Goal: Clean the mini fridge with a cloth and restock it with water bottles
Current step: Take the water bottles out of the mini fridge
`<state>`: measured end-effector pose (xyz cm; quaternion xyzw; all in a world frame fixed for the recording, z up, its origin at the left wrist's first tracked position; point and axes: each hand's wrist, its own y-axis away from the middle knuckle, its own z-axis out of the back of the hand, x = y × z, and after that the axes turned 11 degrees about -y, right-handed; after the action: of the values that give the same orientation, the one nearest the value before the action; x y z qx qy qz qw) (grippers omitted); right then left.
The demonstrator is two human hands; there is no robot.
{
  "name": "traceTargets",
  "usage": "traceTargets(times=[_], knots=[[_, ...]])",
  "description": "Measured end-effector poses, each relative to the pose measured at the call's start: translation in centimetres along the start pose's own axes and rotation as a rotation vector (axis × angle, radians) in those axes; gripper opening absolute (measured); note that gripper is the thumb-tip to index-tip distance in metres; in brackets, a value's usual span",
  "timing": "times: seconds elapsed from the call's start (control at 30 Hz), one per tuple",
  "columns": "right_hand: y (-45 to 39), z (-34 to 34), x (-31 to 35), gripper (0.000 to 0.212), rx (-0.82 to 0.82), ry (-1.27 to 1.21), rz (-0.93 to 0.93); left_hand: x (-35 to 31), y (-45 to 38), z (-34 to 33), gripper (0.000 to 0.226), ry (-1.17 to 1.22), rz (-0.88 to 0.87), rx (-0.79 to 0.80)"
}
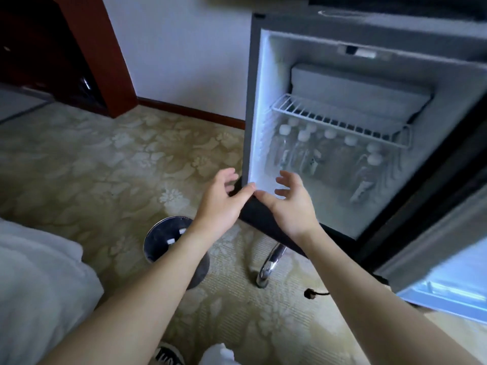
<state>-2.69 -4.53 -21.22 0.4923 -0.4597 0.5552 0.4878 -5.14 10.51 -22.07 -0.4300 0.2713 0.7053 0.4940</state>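
Note:
The mini fridge (251, 101) stands open at the right, its door (434, 272) swung out toward me on the right side. Several clear water bottles (303, 151) with white caps stand on its floor under a white wire shelf (340, 122). My left hand (221, 204) hovers at the fridge's lower left front corner, fingers relaxed and holding nothing. My right hand (292, 204) is just inside the opening, fingers spread, also holding nothing. A white cloth (218, 354) shows at the bottom edge, near my knee.
A dark round waste bin (168, 241) stands on the patterned carpet under my left forearm. A chrome chair leg (268, 264) and a black plug (309, 293) lie in front of the fridge. White bedding (39, 285) fills the lower left.

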Motion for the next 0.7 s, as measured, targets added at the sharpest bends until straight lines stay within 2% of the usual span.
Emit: traceTargets(times=[0.13,0.4,0.7], knots=[[1.9,3.9,0.9,0.076,-0.066,0.023,0.007,-2.4,1.8,-1.7,0.047,-0.039,-0.049,0.044],[2.3,10.3,0.0,0.071,-0.227,0.037,0.001,-4.5,2.1,-6.8,0.053,-0.072,-0.065,0.108],[-3.8,9.9,-2.8,0.070,-0.219,0.072,-0.040,-3.7,-3.1,-10.6,0.056,-0.106,-0.033,0.106]])
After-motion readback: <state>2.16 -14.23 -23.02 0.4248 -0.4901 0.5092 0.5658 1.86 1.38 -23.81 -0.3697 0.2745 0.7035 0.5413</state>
